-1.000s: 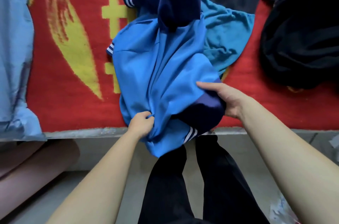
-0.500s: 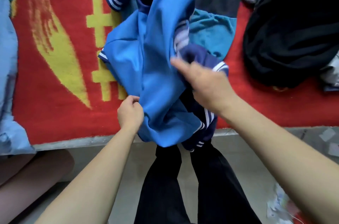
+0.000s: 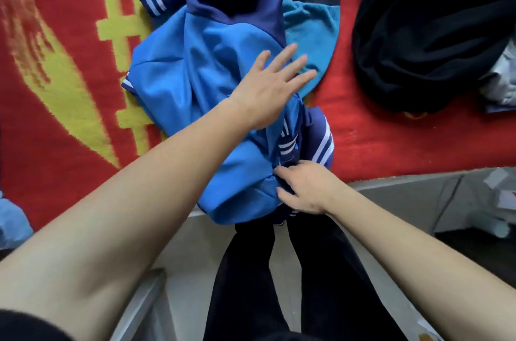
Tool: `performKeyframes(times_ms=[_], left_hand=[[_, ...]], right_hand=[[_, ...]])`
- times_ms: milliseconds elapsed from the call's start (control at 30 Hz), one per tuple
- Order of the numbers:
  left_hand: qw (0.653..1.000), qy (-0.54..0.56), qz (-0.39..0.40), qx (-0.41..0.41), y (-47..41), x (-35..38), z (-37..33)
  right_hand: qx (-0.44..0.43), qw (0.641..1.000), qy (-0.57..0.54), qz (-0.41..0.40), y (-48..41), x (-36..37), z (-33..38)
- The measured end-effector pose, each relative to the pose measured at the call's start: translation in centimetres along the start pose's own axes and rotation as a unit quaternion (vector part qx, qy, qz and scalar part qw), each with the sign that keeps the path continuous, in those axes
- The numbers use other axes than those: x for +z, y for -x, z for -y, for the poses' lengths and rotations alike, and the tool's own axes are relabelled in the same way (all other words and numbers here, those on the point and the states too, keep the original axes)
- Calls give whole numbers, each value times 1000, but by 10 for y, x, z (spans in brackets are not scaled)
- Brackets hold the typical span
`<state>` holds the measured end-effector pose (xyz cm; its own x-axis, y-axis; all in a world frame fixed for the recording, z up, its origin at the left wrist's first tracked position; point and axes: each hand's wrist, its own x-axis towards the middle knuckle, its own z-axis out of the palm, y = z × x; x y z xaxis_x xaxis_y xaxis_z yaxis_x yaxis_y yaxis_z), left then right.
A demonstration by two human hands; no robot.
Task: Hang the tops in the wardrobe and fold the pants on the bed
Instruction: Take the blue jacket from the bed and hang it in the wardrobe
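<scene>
A bright blue garment [image 3: 195, 75] with navy panels and white-striped cuffs lies bunched on the red and yellow blanket [image 3: 61, 94] of the bed, its lower end hanging over the bed's edge. My left hand [image 3: 268, 86] lies flat on its upper right part, fingers spread. My right hand [image 3: 304, 187] is at its lower right edge by the striped cuff, fingers curled into the fabric. A teal garment [image 3: 312, 30] sticks out from under it on the right.
A heap of black clothing [image 3: 430, 33] lies at the right on the bed, with grey fabric [image 3: 502, 80] beside it. Light blue cloth [image 3: 11, 223] is at the left edge. My black-trousered legs [image 3: 251, 270] stand against the bed's edge.
My left hand let go of the garment's lower left edge and moved up to press flat on it. My right hand dropped from the middle to the lower right edge.
</scene>
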<state>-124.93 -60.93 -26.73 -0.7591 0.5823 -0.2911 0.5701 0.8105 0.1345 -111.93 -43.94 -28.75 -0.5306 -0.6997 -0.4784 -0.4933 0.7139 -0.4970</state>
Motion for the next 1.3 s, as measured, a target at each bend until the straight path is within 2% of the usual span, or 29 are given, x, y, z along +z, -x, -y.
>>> performKeyframes(times_ms=[67, 100, 167, 200, 267, 300, 367, 467, 533, 633, 667, 733, 800, 833, 867, 967, 1033, 1133, 1233, 1300], left_hand=[[993, -30, 111, -11, -9, 11, 0], [988, -44, 138, -49, -6, 16, 0], [980, -35, 136, -144, 6, 23, 3], [976, -23, 119, -179, 15, 28, 4], [972, -11, 90, -217, 39, 37, 5], [968, -3, 84, -236, 52, 42, 6], [952, 15, 95, -290, 80, 49, 10], [915, 74, 93, -385, 121, 61, 13], [875, 145, 65, -457, 141, 67, 10], [787, 258, -7, -560, 152, 68, -6], [772, 267, -52, -574, 153, 66, -13], [778, 248, -149, -558, 149, 57, -28], [781, 264, -206, -527, 144, 47, -44], [783, 274, -199, -521, 139, 43, -52], [790, 272, -159, -525, 133, 41, -57], [816, 231, 59, -527, 118, 41, -61], [815, 222, 129, -519, 118, 48, -54], [788, 277, 104, -540, 128, 53, -40], [761, 348, 23, -548, 150, 46, -35], [735, 381, -49, -558, 172, 33, -33]], right_hand=[[66, 991, -98, -57, 6, 1, 3], [110, 982, -120, -97, 7, 2, 3], [197, 960, -127, -153, 8, 2, -3], [238, 951, -138, -145, 7, 1, -8], [280, 945, -160, -60, 2, -5, -21], [281, 946, -160, -22, -1, -7, -28], [275, 954, -117, 2, -6, -13, -38], [273, 961, -4, -34, -11, -19, -38], [254, 964, 14, -75, -11, -17, -30], [197, 973, -12, -119, -5, -6, -13], [181, 977, -20, -108, -1, -1, -6], [158, 984, -33, -71, 7, 9, 5], [127, 989, -42, -64, 14, 17, 15], [104, 991, -39, -70, 17, 20, 20], [79, 993, -30, -79, 20, 21, 25], [31, 995, -30, -89, 23, 22, 40], [34, 996, -51, -69, 23, 22, 47], [105, 993, -57, -10, 20, 20, 52], [210, 977, -46, 14, 19, 7, 47], [246, 969, -13, 13, 20, -9, 43]])
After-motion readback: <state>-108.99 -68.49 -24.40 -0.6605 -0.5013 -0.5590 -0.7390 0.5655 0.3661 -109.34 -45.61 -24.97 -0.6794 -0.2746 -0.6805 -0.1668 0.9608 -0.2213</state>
